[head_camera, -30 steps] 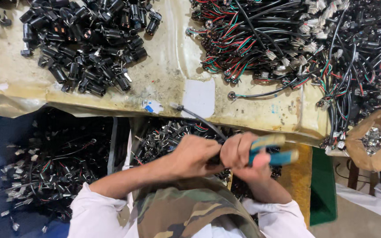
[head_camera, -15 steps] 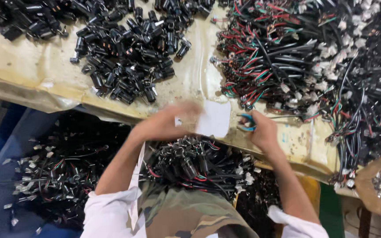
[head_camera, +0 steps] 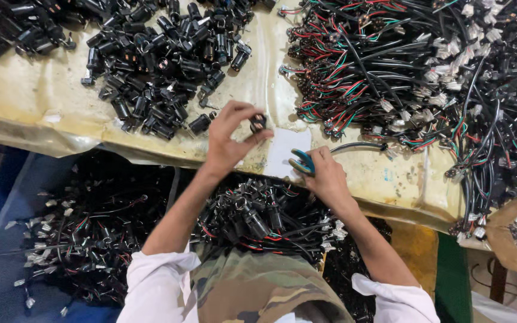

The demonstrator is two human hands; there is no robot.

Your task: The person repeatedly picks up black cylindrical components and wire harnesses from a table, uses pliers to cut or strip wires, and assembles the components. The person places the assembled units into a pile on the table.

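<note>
Left hand (head_camera: 230, 139) is up over the tabletop (head_camera: 25, 101), thumb and fingertips pinched on one small black connector (head_camera: 258, 122); we hold it in the air just past the near edge, between the black connector pile (head_camera: 157, 66) and the wire harness heap (head_camera: 414, 66). Right hand (head_camera: 325, 174) rests on the tabletop close to the near edge, fingers curled around blue-handled pliers (head_camera: 302, 161); we cannot tell whether the plier tips are parted, since the hand covers them. A white paper patch (head_camera: 285, 149) lies flat between the two hands. One black cable (head_camera: 357, 145) runs from the harness heap toward the right hand, its end just beside the pliers. Below the near edge, a second bundle of finished harnesses (head_camera: 258, 221) lies across our lap, and more of them fill the blue bin (head_camera: 61, 239) on the left. Risks as we judge them: the pinch is on the connector's end only, so a slip drops it into the lap bundle or the bin, where black on black makes it hard to find. The harness heap is tangled, so pulling the one cable could drag neighbours off the near edge. The plastic sheet on the tabletop is wrinkled and slack at the edge, so loose connectors near it could roll off. Pliers held blind under the palm could nick a wire's insulation.
</note>
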